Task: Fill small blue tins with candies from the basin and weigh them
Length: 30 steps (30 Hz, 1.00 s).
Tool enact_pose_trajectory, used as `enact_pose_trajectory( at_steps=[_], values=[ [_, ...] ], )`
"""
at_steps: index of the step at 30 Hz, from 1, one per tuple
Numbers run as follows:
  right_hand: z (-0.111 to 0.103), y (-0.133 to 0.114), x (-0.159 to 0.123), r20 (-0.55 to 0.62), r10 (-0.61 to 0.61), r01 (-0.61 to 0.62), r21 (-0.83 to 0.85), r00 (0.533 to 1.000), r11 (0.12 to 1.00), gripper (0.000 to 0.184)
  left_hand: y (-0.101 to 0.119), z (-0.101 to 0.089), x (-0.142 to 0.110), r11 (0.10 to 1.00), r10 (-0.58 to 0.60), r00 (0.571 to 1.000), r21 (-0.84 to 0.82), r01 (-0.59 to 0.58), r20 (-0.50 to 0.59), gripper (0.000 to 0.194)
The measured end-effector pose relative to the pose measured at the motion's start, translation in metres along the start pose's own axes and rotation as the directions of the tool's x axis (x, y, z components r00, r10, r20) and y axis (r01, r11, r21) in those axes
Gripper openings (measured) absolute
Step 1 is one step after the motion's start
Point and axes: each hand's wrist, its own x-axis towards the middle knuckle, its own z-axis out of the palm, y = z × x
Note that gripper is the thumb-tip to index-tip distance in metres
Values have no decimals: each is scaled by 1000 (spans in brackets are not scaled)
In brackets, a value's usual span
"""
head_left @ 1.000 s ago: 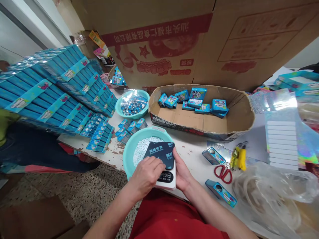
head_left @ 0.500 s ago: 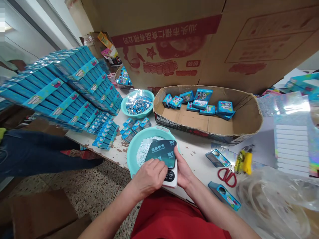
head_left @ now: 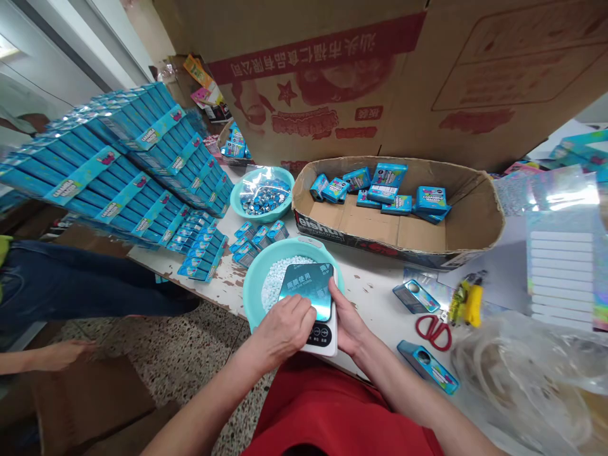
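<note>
A small white digital scale (head_left: 319, 334) with a dark printed film (head_left: 308, 289) on its platform lies over the near rim of a teal basin (head_left: 256, 286) of small white pellets. My left hand (head_left: 284, 330) is curled on the scale's near left side, its fingertips pinching the film's lower edge. My right hand (head_left: 346, 321) grips the scale's right side, thumb on the film's right edge. The film's surface shines with reflected light.
A second teal basin (head_left: 237, 201) holds shiny blue pieces. Stacked blue boxes (head_left: 118, 171) fill the left. A low cardboard tray (head_left: 475, 221) holds several blue tins. Two tins (head_left: 428, 368), red scissors (head_left: 433, 332), a yellow tool (head_left: 467, 304) and clear bags (head_left: 522, 373) lie right. Another person's hand (head_left: 61, 352) shows lower left.
The film's surface has gone from dark to shiny as it lifts or tilts on the scale. Another person's hand has come into view at the lower left.
</note>
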Motion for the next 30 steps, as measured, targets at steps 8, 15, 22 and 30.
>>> enact_pose_trajectory(
  at_steps=[8,15,22,30],
  values=[
    [-2,-1,-2,39,-8,8,16,999,1000,46,-7,1,-10,939,-219,972,-288,186,-88,14],
    [-5,0,1,28,17,-17,9,999,1000,45,-4,-2,-7,883,-249,968,-418,216,-25,13],
    [-7,0,2,0,40,-40,33,999,999,45,-10,-2,-6,836,-243,966,-487,253,84,15],
    [-8,-1,1,16,65,-66,16,998,998,46,-9,2,-4,753,-318,932,-551,360,174,20]
  ],
)
